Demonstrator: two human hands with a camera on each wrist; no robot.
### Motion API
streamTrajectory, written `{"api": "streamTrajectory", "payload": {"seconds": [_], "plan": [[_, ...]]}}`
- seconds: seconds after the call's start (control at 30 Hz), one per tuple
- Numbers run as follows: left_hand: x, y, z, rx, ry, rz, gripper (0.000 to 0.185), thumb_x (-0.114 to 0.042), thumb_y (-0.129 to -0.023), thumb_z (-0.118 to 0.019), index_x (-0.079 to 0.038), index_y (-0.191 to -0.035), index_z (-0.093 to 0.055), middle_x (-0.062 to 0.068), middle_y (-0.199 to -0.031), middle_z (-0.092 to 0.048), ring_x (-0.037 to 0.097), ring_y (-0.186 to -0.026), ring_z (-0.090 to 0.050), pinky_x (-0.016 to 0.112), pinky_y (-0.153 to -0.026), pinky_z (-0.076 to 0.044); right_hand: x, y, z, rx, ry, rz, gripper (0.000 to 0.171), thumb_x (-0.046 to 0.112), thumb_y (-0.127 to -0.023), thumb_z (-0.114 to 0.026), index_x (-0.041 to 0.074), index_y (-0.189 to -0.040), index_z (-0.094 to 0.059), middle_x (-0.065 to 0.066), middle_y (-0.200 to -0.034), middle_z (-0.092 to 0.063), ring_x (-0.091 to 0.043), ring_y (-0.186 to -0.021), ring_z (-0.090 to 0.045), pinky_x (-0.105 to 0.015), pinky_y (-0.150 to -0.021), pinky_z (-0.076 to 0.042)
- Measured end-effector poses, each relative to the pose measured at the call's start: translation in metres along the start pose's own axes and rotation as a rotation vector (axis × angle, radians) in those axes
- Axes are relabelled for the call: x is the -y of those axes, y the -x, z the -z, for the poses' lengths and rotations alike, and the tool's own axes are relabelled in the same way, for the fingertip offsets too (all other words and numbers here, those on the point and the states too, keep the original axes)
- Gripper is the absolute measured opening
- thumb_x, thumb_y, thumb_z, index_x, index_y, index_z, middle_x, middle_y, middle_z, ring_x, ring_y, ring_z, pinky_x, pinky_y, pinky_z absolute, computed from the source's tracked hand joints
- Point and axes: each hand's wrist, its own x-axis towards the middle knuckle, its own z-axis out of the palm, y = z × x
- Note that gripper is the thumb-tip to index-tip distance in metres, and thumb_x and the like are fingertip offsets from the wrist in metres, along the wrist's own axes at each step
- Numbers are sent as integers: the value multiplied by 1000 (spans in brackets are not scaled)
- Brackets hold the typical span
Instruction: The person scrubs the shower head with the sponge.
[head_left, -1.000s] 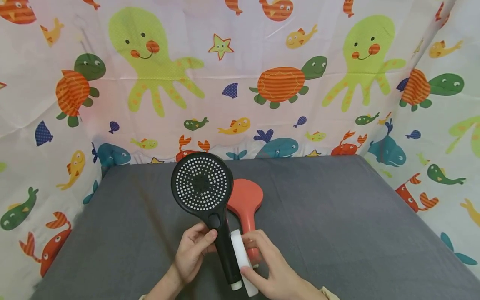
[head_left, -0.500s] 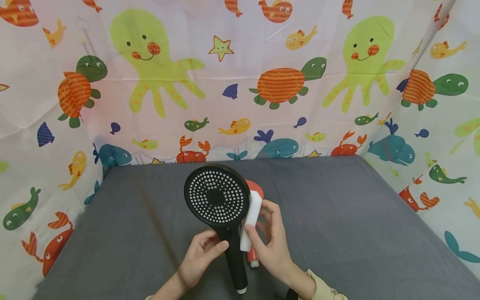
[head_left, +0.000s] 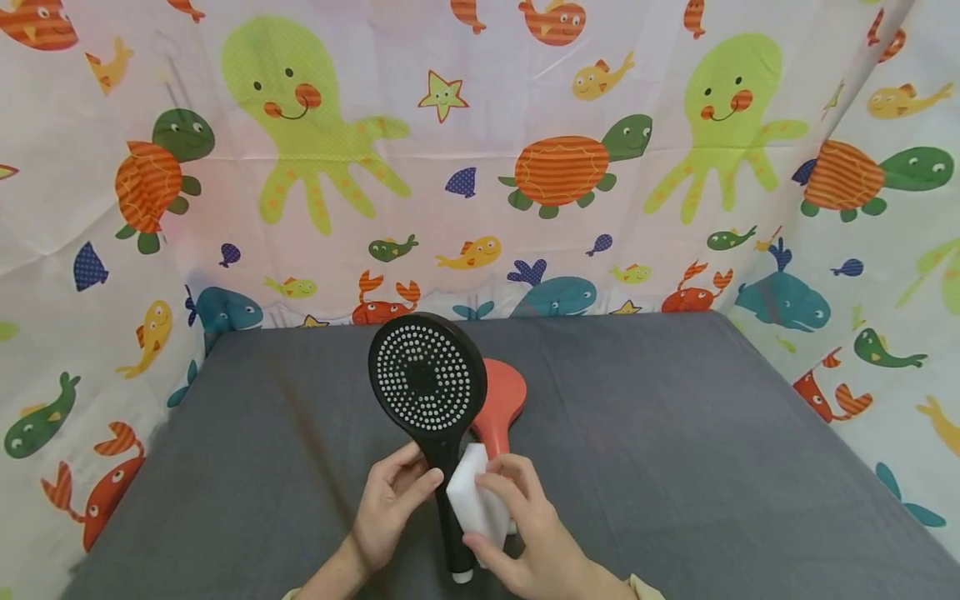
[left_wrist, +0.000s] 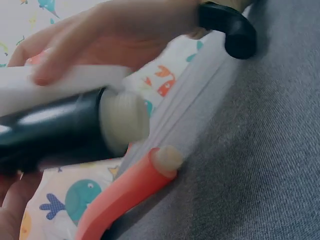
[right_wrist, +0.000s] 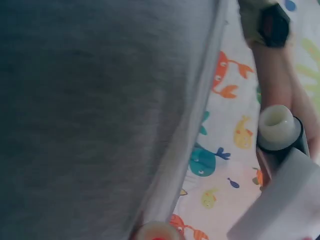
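My left hand (head_left: 390, 504) grips the black shower head (head_left: 427, 379) by the upper handle, its spray face with white nozzles turned to me. My right hand (head_left: 536, 533) pinches a white sponge (head_left: 478, 504), a block tilted against or close beside the handle; whether it touches cannot be told. In the left wrist view the black handle (left_wrist: 55, 132) ends in a pale threaded connector, and the sponge lies along it. A coral-red shower head (head_left: 501, 400) lies face down on the grey cloth behind, its handle partly hidden by the sponge and right hand.
A grey cloth (head_left: 675, 433) covers the table. Around its back and sides hangs a white curtain (head_left: 480, 200) printed with sea animals. The red handle's end (left_wrist: 127, 192) sits just beyond the black one in the left wrist view.
The sponge went up beside the black head's neck, then came back down along the handle and turned its broad side toward me. The black shower head shifted right, then slightly back left.
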Motion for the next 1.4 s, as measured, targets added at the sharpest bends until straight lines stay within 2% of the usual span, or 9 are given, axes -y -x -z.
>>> {"api": "streamTrajectory", "payload": {"seconds": [0.1, 0.17, 0.4, 0.47, 0.63, 0.73, 0.93, 1.13, 1.4], "plan": [[-1, -1, 1, 28, 57, -73, 41, 11, -92, -45, 14, -132, -38, 24, -125, -52, 33, -110, -55, 37, -83, -51, 2, 6, 1, 67, 44, 32, 45, 26, -85, -69, 4, -119, -50, -14, -118, -38, -18, -97, -48, -21, -74, -47], [-1, -1, 1, 32, 72, -92, 43, 12, -91, -44, 15, -133, -36, 22, -126, -52, 34, -111, -54, 37, -83, -51, 2, 4, 3, 74, 48, 50, 45, 26, -84, -69, 4, -118, -50, -14, -117, -38, -18, -96, -48, -22, -74, -46], [0, 1, -1, 49, 46, -10, 44, 9, -90, -50, 12, -132, -40, 14, -125, -56, 22, -109, -57, 33, -81, -51, -1, -20, 5, -106, -16, 48, 48, 22, -87, -66, -8, -117, -43, -23, -115, -38, -25, -100, -43, -25, -74, -47], [-1, 1, -2, 29, 44, -2, 43, 9, -89, -50, 11, -132, -41, 12, -123, -57, 21, -108, -58, 33, -81, -52, 0, -23, 5, -110, -31, 48, 48, 22, -87, -65, -7, -118, -43, -23, -116, -37, -25, -102, -42, -28, -75, -47], [-7, -1, -2, -20, 95, -16, 40, 9, -91, -47, 11, -131, -40, 14, -121, -57, 19, -106, -58, 29, -80, -51, 4, -19, 3, -11, 32, 88, 44, 21, -89, -63, -2, -122, -48, -20, -120, -38, -24, -101, -46, -25, -75, -46], [-7, -2, 0, -6, 122, -28, 38, 9, -93, -43, 10, -131, -40, 18, -121, -56, 23, -110, -55, 30, -85, -49, 5, -13, 3, 54, 104, 128, 44, 22, -88, -63, 1, -124, -50, -20, -122, -39, -23, -101, -48, -27, -78, -46], [-6, -3, 2, -18, 89, 9, 35, 5, -95, -42, 8, -129, -43, 17, -114, -60, 21, -105, -58, 29, -81, -50, 5, -5, 8, 169, 127, 188, 45, 25, -86, -66, 6, -124, -50, -16, -125, -40, -24, -109, -45, -26, -80, -47], [-5, -2, 1, 22, 101, 30, 35, 4, -95, -43, 11, -130, -42, 12, -110, -63, 16, -96, -61, 27, -73, -52, -3, -10, 7, 78, 49, 203, 43, 23, -87, -65, 1, -120, -50, -21, -120, -40, -23, -100, -47, -21, -72, -45], [-1, 2, -2, 110, 79, 26, 31, 5, -95, -43, 0, -124, -54, 4, -106, -63, 9, -88, -58, 21, -71, -49, -11, -39, 8, -67, 67, 147, 43, 26, -90, -61, 0, -123, -51, -24, -121, -40, -29, -105, -45, -36, -77, -45]]}}
